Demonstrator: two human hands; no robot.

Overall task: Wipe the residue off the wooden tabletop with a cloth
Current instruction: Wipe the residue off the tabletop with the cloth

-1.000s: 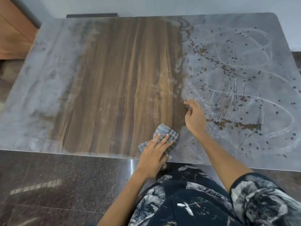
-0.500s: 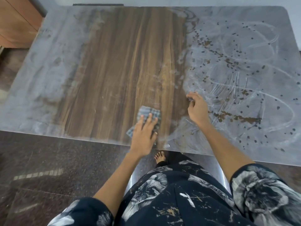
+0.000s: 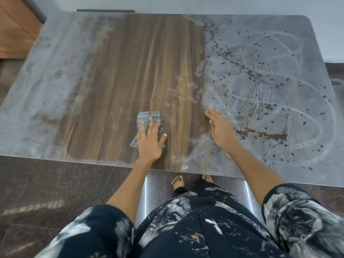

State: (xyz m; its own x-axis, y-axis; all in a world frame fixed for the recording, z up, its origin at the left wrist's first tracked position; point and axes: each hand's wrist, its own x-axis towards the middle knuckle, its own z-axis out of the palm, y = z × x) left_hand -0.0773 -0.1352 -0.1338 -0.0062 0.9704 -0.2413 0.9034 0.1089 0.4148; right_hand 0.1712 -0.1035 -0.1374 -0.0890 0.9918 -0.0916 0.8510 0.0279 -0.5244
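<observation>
Checked grey cloth (image 3: 150, 121) lies under our left hand (image 3: 150, 141), fingers spread flat on it, lower centre of the wooden counter (image 3: 130, 71). Our right hand (image 3: 220, 129) rests open beside grey residue (image 3: 270, 81) covering the frame's right.

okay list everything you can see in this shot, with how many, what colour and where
wooden tabletop: one, brown grain, wiped bare down the middle
residue: grey-white film with dark specks, on the table's right part; a plainer grey film on its left part
cloth: one, grey checked, near front edge, middle
cabinet: one, orange-brown, far left
floor: dark speckled stone
left hand: presses flat on the cloth
right hand: rests at the residue's edge
feet: two, bare, under the table's edge
</observation>
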